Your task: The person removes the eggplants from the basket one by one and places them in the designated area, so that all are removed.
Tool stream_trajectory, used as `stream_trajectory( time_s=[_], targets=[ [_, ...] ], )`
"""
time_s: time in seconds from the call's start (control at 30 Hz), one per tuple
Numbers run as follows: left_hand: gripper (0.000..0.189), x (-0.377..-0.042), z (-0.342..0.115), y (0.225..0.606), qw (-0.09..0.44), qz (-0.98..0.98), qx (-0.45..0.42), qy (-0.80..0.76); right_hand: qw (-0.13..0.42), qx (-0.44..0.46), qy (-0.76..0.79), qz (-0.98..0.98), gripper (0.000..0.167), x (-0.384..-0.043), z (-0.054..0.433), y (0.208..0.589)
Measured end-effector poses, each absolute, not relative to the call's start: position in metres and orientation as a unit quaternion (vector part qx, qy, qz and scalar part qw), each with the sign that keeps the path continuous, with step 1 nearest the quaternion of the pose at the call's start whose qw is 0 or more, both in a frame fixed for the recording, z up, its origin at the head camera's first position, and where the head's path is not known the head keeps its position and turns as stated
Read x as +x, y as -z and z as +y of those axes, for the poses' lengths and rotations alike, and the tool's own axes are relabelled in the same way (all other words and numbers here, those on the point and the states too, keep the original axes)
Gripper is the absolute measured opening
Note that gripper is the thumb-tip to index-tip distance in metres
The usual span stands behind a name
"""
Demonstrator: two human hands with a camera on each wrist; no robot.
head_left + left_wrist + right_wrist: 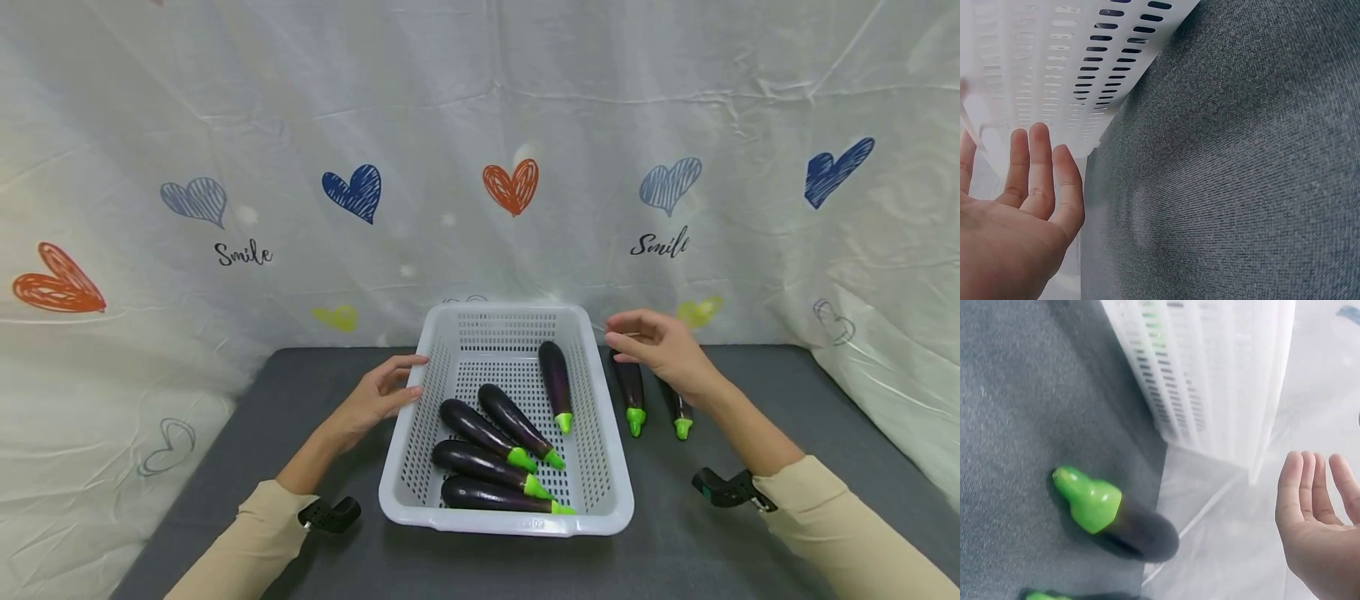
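Observation:
A white plastic basket (618, 467) holds several dark purple eggplants with green caps. One eggplant (555, 379) lies apart from the others, along the basket's right side. My left hand (384, 390) is at the basket's left rim, fingertips right at the edge; the left wrist view shows its fingers (1040, 169) extended beside the slotted wall. Just right of the basket, my right hand (663, 350) hovers with loosely bent fingers and nothing between them. Below it, an eggplant (630, 392) and a second eggplant (678, 408) lie on the table, the second partly hidden by the hand.
A dark grey cloth covers the table (315, 467). Behind it hangs a pale curtain (435, 100) printed with hearts and "Smile". Each wrist carries a black strap (330, 515).

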State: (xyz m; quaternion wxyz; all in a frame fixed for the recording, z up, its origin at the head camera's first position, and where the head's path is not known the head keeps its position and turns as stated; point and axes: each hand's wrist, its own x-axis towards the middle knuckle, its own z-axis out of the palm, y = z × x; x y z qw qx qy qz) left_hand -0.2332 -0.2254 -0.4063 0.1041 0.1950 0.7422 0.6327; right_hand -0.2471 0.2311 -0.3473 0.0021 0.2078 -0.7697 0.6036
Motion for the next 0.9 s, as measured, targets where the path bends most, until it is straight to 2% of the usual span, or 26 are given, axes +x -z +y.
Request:
stream_trajectory(
  time_s=[0.3, 0.67, 0.9],
  targets=[
    [0.054, -0.232, -0.225, 0.407, 0.108, 0.743, 0.187, -0.633, -0.025, 0.223, -0.586, -0.779, 0.047, -0.240, 0.212, 0.343],
    [0.054, -0.232, -0.224, 0.406, 0.111, 0.740, 0.184, -0.637, -0.041, 0.249, -0.537, -0.805, 0.043, -0.230, 0.192, 0.342],
    [0.055, -0.232, -0.225, 0.406, 0.112, 0.741, 0.187, -0.636, -0.044, 0.256, -0.531, -0.807, 0.045, -0.235, 0.184, 0.325]
  ],
)
